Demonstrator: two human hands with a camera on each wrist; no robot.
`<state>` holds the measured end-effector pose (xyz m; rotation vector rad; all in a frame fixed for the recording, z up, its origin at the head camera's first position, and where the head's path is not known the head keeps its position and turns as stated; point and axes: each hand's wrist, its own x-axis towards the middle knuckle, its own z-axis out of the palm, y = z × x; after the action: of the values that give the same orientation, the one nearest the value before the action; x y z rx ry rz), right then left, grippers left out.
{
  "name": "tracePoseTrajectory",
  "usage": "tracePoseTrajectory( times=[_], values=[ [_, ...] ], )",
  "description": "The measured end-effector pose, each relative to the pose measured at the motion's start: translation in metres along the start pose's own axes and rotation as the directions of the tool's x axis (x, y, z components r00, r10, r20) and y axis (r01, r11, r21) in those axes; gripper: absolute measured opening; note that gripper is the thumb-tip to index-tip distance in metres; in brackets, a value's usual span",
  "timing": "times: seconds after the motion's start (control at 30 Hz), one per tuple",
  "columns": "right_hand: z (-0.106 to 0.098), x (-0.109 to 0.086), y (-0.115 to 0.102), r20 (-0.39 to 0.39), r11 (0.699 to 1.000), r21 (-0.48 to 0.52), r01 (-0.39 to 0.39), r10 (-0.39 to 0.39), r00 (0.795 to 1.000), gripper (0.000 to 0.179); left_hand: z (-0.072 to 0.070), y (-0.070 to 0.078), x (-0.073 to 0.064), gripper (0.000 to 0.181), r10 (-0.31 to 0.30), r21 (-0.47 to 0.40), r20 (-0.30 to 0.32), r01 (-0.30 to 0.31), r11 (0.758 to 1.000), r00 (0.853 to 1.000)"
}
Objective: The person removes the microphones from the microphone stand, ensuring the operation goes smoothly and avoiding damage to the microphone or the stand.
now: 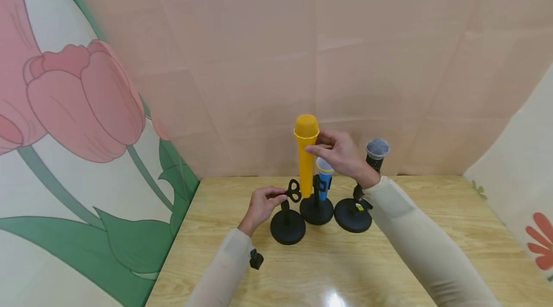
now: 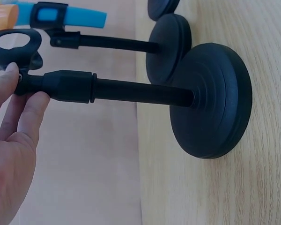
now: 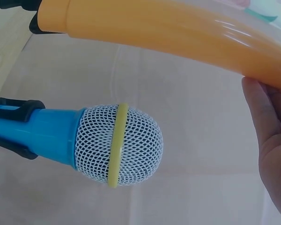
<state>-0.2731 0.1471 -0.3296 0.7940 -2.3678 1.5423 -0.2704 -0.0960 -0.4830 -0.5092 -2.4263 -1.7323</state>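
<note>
A yellow toy microphone [image 1: 306,163] stands nearly upright in the air, head up; my right hand [image 1: 341,153] pinches it below the head from the right. In the right wrist view its plain lower end lies near black clip parts. My left hand [image 1: 262,203] pinches the joint just below the clip of a black microphone stand [image 2: 140,91]. That stand's ring-shaped clip [image 2: 30,55] holds nothing, and the yellow microphone's tip is beside it. Behind, a blue microphone [image 3: 56,136] with a white mesh head sits in the clip of a second black stand [image 1: 317,213].
To the right, a black microphone [image 1: 378,149] with a silver mesh head is on a third black stand [image 1: 353,215]. All three bases stand close together on the wooden table [image 1: 207,230]. A pinkish cloth backdrop [image 1: 242,67] hangs behind, and a tulip-painted wall [image 1: 82,95] flanks the left.
</note>
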Motion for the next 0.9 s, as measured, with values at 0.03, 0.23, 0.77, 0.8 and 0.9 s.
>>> tracePoseTrajectory(
  times=[0.03, 0.23, 0.77, 0.8, 0.9],
  values=[
    [0.0, 0.0, 0.0, 0.0, 1.0, 0.001, -0.004, 0.004, 1.0, 0.045, 0.0, 0.002, 0.0, 0.016, 0.003, 0.0, 0.003, -0.003, 1.0, 1.0],
    [0.0, -0.002, 0.0, 0.006, 1.0, -0.017, -0.019, 0.019, 1.0, 0.043, -0.001, -0.002, 0.001, 0.016, -0.002, -0.004, 0.002, 0.002, 1.0, 1.0],
    [0.001, -0.009, 0.005, 0.035, 0.999, -0.006, -0.046, 0.046, 0.998, 0.043, -0.002, -0.008, 0.005, 0.016, -0.025, 0.041, 0.035, 0.023, 0.999, 0.999],
    [0.002, -0.009, 0.005, 0.034, 0.999, -0.009, -0.048, 0.049, 0.998, 0.043, -0.002, -0.008, 0.005, 0.016, -0.024, 0.044, 0.036, 0.022, 0.999, 0.999],
    [0.003, -0.009, 0.005, 0.03, 0.999, -0.024, -0.046, 0.047, 0.998, 0.044, -0.002, -0.006, 0.006, 0.015, -0.023, 0.051, 0.036, 0.021, 0.998, 0.999]
  ],
)
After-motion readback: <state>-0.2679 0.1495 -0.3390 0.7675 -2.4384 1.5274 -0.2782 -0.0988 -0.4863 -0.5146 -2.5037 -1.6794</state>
